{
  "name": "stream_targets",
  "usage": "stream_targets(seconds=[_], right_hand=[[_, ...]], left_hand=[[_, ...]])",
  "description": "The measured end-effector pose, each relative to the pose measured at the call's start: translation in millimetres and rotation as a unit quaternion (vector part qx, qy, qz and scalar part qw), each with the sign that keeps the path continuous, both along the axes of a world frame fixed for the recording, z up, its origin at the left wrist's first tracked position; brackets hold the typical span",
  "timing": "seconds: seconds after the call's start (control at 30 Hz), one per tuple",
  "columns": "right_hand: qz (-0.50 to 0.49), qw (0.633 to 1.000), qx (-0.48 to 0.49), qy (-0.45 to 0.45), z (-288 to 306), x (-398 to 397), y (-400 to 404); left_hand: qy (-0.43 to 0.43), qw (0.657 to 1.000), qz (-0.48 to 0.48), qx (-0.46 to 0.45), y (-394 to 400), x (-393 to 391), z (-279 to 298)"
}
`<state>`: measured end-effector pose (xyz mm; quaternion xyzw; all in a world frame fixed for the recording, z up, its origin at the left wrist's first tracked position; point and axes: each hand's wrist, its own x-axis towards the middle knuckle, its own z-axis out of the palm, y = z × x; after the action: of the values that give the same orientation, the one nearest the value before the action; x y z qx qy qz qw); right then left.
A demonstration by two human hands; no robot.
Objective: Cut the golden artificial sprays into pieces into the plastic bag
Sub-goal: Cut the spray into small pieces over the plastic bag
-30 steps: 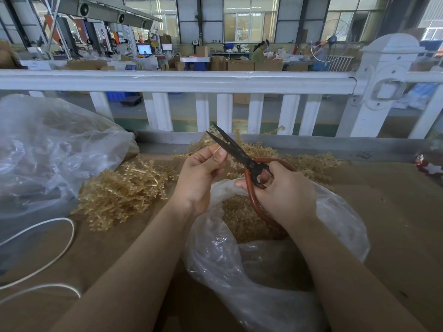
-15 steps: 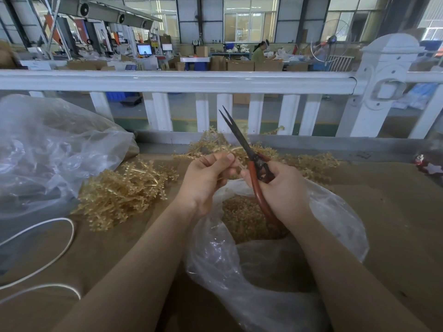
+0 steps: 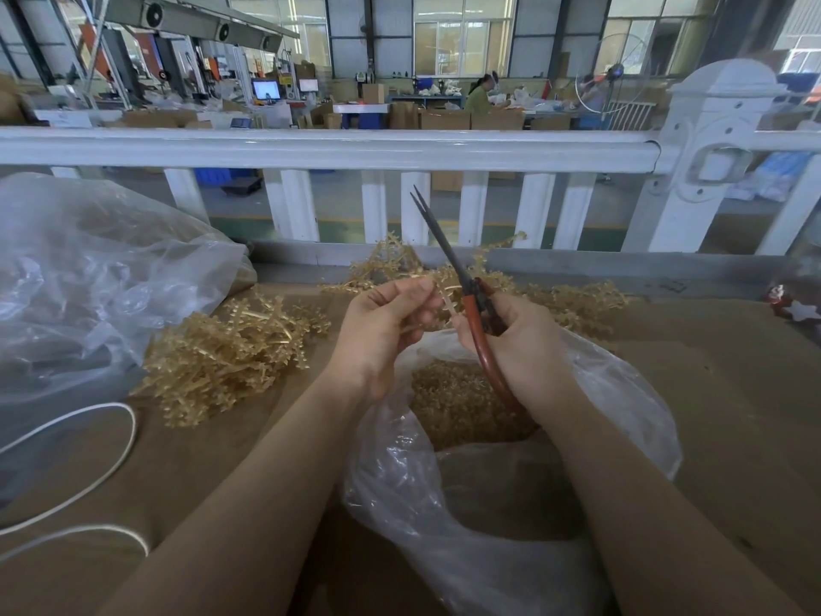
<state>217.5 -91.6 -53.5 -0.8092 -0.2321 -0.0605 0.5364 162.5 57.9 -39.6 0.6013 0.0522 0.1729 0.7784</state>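
Note:
My right hand (image 3: 520,344) grips red-handled scissors (image 3: 471,300) whose dark blades point up and are nearly closed. My left hand (image 3: 382,331) pinches a short golden spray piece (image 3: 448,300) right beside the blades' base. Both hands hover over the mouth of a clear plastic bag (image 3: 622,393) that holds cut golden bits (image 3: 448,397). A heap of uncut golden sprays (image 3: 231,353) lies to the left on the brown table, and more sprays (image 3: 573,300) lie behind the hands.
A large clear bag (image 3: 89,286) with material inside fills the left side. A white cord (image 3: 89,460) loops at lower left. A white fence rail (image 3: 333,148) runs behind the table. A small red-and-white ornament (image 3: 795,304) sits at far right.
The scissor blades have closed and swung from pointing up-left to nearly upright. My left hand has stayed at the blades, still pinching the spray piece.

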Motion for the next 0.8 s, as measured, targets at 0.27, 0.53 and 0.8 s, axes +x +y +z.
stream_targets(seconds=[0.27,0.53,0.8], right_hand=[[0.030,0.999,-0.006,-0.011,-1.4,0.9,-0.1],[-0.051,0.991,-0.101,-0.065,-7.3,4.1,-2.5],[-0.087,0.972,-0.171,-0.136,-9.8,1.8,-2.9]], left_hand=[[-0.003,1.000,0.019,0.003,0.8,1.5,-0.1],[-0.073,0.995,0.059,0.044,2.3,0.8,0.2],[-0.134,0.985,0.063,0.092,2.4,0.9,-3.2]])
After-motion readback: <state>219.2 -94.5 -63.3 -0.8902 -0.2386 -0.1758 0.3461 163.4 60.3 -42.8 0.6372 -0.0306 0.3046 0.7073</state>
